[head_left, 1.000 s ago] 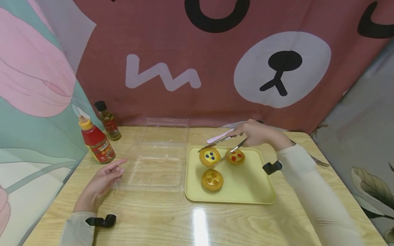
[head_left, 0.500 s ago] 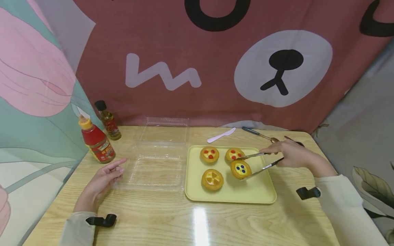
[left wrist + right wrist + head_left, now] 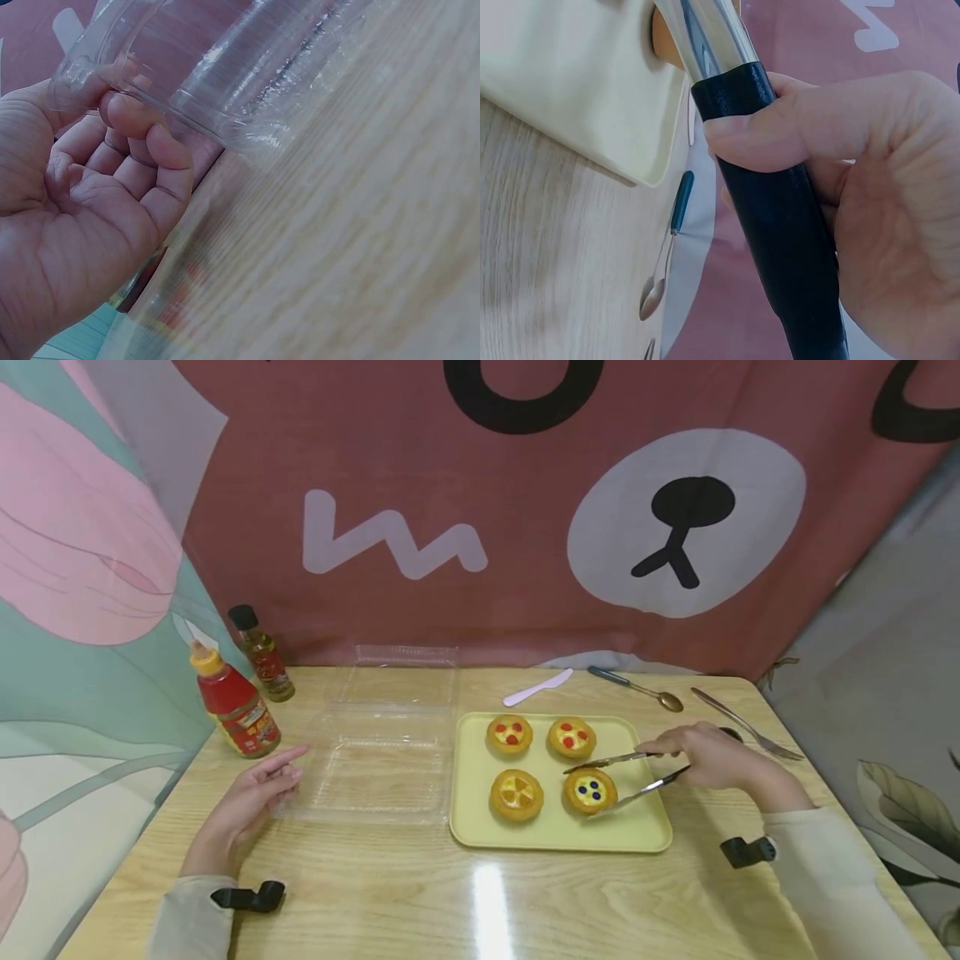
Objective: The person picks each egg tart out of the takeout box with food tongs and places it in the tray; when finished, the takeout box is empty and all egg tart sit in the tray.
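My right hand (image 3: 708, 756) grips the black handle of metal tongs (image 3: 761, 202). The tips of these tongs stand on either side of an egg tart with blue dots (image 3: 590, 791) at the lower right of the tart group on the yellow tray (image 3: 547, 835); whether they touch it I cannot tell. Two tarts with red pieces (image 3: 510, 735) sit behind, and one with orange wedges (image 3: 517, 794) sits front left. At the left edge of an opened clear plastic box (image 3: 382, 777), my left hand (image 3: 251, 793) pinches the rim between thumb and finger (image 3: 131, 116).
A red sauce bottle (image 3: 238, 714) and a darker bottle with black cap (image 3: 262, 656) stand at the back left. Behind the tray lie a pink knife (image 3: 537, 687), a spoon (image 3: 637, 687) and a fork (image 3: 746, 722). A bear-print cloth (image 3: 420, 610) hangs behind.
My right hand has swung right and nearer with the tongs, carrying the blue-dotted tart from the tray's back left to its front, beside the orange-wedge tart. The tong arms look farther apart. My left hand stays put.
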`<state>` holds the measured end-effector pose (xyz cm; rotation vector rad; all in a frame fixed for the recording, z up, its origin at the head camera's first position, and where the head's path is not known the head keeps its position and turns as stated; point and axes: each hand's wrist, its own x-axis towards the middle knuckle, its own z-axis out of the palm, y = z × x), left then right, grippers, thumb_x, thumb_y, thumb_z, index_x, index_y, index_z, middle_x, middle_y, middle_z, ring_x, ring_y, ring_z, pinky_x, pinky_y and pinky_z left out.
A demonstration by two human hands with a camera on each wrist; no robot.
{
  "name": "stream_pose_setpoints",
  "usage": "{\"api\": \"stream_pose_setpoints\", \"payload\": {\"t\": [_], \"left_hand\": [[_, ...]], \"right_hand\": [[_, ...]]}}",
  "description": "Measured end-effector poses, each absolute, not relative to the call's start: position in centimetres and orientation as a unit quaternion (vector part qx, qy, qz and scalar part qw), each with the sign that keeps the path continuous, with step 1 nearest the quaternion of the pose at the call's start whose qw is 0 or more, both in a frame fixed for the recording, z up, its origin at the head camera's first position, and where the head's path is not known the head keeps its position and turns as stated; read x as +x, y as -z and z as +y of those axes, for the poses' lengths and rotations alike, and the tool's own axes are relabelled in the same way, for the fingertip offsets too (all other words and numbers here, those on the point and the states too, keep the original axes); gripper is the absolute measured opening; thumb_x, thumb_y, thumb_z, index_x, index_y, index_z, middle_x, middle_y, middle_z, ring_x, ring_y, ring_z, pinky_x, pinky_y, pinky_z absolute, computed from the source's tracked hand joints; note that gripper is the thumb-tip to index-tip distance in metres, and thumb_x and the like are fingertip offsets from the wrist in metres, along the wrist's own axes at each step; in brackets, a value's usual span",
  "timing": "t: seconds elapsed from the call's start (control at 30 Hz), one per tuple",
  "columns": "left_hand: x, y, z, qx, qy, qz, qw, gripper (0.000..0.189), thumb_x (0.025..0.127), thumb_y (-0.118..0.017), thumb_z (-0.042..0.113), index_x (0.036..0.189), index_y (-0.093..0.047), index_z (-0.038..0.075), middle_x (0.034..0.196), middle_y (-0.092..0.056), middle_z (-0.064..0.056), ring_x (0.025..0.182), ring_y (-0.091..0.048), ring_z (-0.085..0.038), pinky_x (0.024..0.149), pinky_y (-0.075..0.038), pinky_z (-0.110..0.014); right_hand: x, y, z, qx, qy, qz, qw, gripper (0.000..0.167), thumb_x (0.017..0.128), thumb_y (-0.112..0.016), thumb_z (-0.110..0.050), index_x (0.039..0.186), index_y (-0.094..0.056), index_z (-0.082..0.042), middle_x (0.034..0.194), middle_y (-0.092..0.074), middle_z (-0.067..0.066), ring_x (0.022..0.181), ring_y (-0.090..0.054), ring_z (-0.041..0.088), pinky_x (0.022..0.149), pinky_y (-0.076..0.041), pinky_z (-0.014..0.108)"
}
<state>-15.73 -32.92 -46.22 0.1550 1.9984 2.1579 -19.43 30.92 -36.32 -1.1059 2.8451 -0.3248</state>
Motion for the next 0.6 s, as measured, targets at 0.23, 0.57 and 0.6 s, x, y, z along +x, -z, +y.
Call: {"api": "stream_pose_setpoints", "payload": {"t": [0.23, 0.57, 0.6], "left_hand": [[-15.79, 46.26, -33.00, 0.053, -0.731, 0.673, 0.099, 0.035, 0.097, -0.051, 0.008, 0.125, -0.061, 0.029, 0.082, -0.054, 0.008, 0.067, -0.051, -0.006, 0.057, -0.043, -0.018], [-15.81, 46.25, -32.89, 0.055, -0.740, 0.664, 0.097, 0.036, 0.097, -0.051, 0.006, 0.123, -0.062, 0.028, 0.081, -0.055, 0.009, 0.067, -0.051, -0.006, 0.058, -0.043, -0.018], [-15.80, 46.24, -32.87, 0.055, -0.741, 0.662, 0.098, 0.036, 0.097, -0.050, 0.005, 0.123, -0.062, 0.028, 0.082, -0.055, 0.008, 0.067, -0.051, -0.006, 0.058, -0.043, -0.019]], "right_hand": [[-19.54, 36.59, 30.85, -0.357, 0.107, 0.927, 0.046, 0.063, 0.060, -0.074, 0.010, 0.119, -0.067, -0.011, 0.104, -0.067, 0.007, 0.082, -0.061, 0.024, 0.060, -0.044, 0.028], [-19.39, 36.99, 30.79, -0.342, 0.119, 0.930, 0.056, 0.064, 0.058, -0.078, 0.004, 0.119, -0.067, -0.011, 0.108, -0.067, 0.007, 0.090, -0.064, 0.025, 0.070, -0.049, 0.038], [-19.38, 37.04, 30.77, -0.340, 0.120, 0.931, 0.059, 0.065, 0.058, -0.078, 0.005, 0.120, -0.067, -0.012, 0.110, -0.067, 0.008, 0.091, -0.064, 0.025, 0.072, -0.050, 0.040]]}}
